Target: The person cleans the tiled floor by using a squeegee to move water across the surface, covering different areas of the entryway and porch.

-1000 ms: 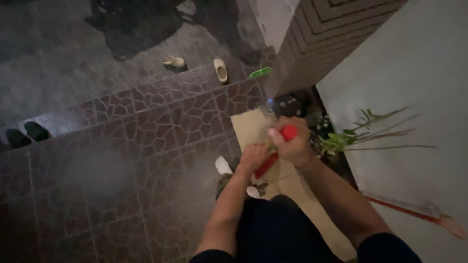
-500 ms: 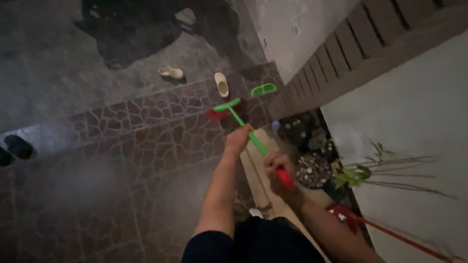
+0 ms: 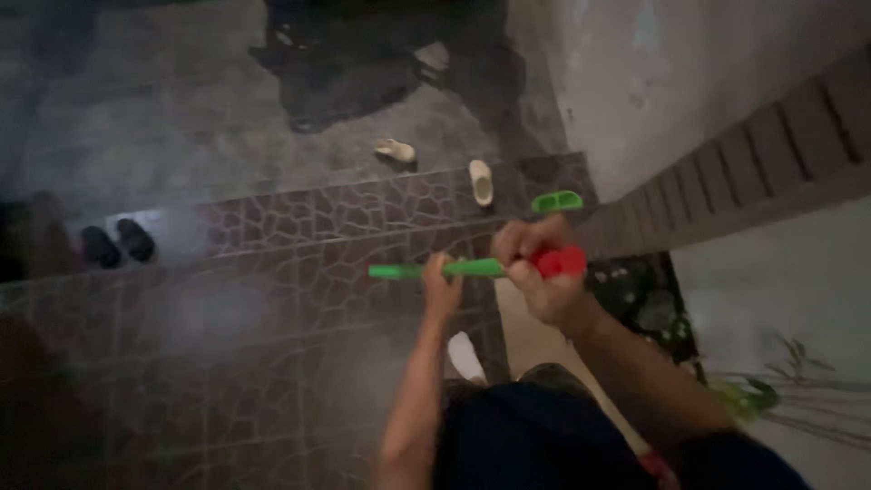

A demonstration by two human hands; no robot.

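Both forearms were bare from wrist to elbow, with no watch, ring or band visible on the left hand (image 3: 442, 283) or the right hand (image 3: 537, 272). A dark sleeve edge showed near the right elbow at about four o'clock in the head view. The person wore dark navy trousers or shorts (image 3: 535, 436), and a pale, light-coloured slipper (image 3: 465, 356) showed on one foot below.

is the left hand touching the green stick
Touching. The head view shows the left hand wrapped over the green stick, no gap between them; the right hand grips the red end.
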